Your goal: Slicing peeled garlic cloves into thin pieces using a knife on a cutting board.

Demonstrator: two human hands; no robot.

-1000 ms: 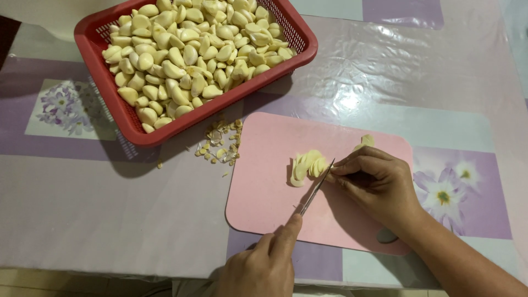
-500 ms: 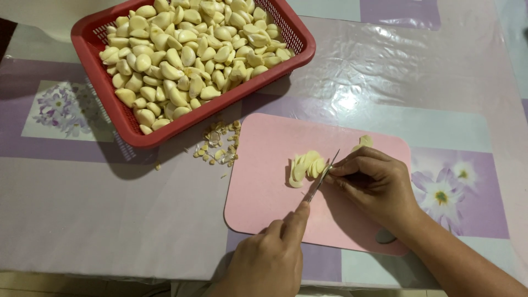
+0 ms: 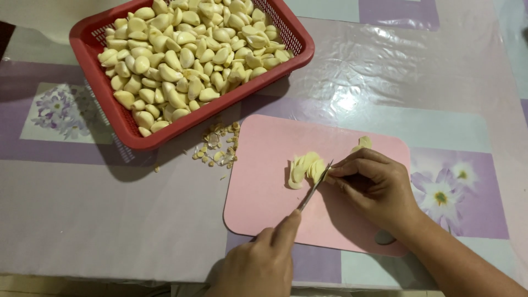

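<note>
We find the garlic clove point(image 3: 322, 171) on the pink cutting board point(image 3: 264, 187), just right of its cut slices point(image 3: 301, 166). We judge it light, firm and slick; it wants pinching at its uncut end. The right hand point(image 3: 377, 184) pins it there; the left hand point(image 3: 261, 264) grips the knife point(image 3: 314, 187). A red basket point(image 3: 132, 132) of peeled cloves sits far left on the table point(image 3: 82, 209).

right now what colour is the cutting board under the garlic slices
Pink, plain with no pattern. The cutting board shows clearly in the head view, lying on the flowered purple tablecloth.

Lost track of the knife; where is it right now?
Head view: the knife is on the pink board, in the left hand, blade against the garlic slices.
</note>
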